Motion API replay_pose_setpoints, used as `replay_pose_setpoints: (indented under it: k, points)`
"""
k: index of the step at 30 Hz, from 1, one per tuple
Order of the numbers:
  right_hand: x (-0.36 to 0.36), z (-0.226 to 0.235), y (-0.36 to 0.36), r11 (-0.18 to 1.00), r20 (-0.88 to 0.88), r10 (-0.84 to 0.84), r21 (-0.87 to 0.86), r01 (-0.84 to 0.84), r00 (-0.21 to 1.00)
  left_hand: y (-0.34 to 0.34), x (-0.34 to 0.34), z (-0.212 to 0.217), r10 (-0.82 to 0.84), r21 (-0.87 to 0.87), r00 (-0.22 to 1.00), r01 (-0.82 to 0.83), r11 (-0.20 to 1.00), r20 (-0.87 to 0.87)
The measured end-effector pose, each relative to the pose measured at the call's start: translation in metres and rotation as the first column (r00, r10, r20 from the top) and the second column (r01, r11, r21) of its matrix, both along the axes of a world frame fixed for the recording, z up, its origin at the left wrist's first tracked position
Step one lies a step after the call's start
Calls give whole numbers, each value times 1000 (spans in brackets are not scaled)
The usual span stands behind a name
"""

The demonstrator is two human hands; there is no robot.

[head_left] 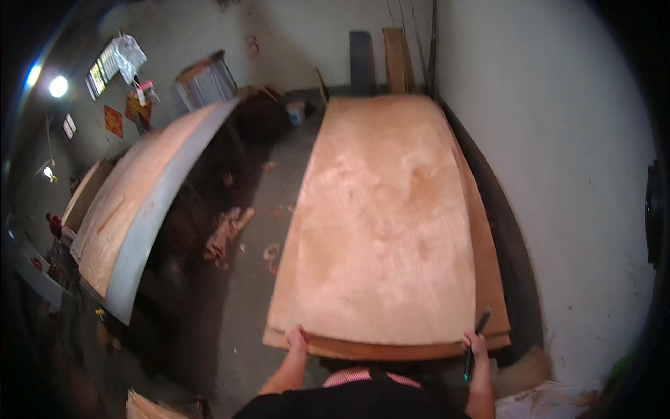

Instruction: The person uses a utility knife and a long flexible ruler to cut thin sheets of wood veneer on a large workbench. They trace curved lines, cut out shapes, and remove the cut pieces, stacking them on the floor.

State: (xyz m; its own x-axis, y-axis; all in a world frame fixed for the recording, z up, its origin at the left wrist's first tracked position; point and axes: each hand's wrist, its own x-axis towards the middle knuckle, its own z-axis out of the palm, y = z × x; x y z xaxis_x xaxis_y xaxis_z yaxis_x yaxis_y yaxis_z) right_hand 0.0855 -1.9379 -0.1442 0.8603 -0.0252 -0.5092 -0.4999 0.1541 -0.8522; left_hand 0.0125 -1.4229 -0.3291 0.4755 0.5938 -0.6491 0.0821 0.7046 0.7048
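Observation:
A long pale plywood sheet [384, 244] lies on top of a stack in front of me, running away toward the far wall. Darker sheets [493, 307] stick out beneath it along the right side and at the near end. My left hand [298, 339] is closed on the near edge at the left corner, its thumb on top. At the near right corner, my right hand [475, 342] is closed around a slim dark stick-like tool [482, 322] with a green end, and touches the sheet's edge. The tool's exact kind cannot be made out.
To the left, a second table carries another wood panel [136, 181] with a grey strip along its edge. Wood scraps [229, 234] lie on the floor between. A white wall [558, 140] borders the right side. Boards [396, 59] lean at the back, near a bucket [296, 113].

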Motion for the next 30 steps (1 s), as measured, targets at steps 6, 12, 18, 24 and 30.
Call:
replay_pose_setpoints:
  k: [6,12,18,24,30]
  points:
    - [27,-26,-65,992,-40,74,-100,-78,996,-60,14,14,12,128,998,-4,992,-61]
    - [37,-69,-99,975,-22,64,-213,-67,998,-108,25,1,65,158,995,-52,986,-80]
    - [75,-104,-80,938,-21,120,-326,-121,993,-117,63,-24,177,260,973,-134,956,-150]
    - [119,-150,-55,833,0,155,-538,-131,988,-132,94,-97,143,252,989,-131,959,-31]
    - [132,-207,-111,408,-94,346,-881,-240,934,-138,77,-127,135,-389,988,-155,908,-78]
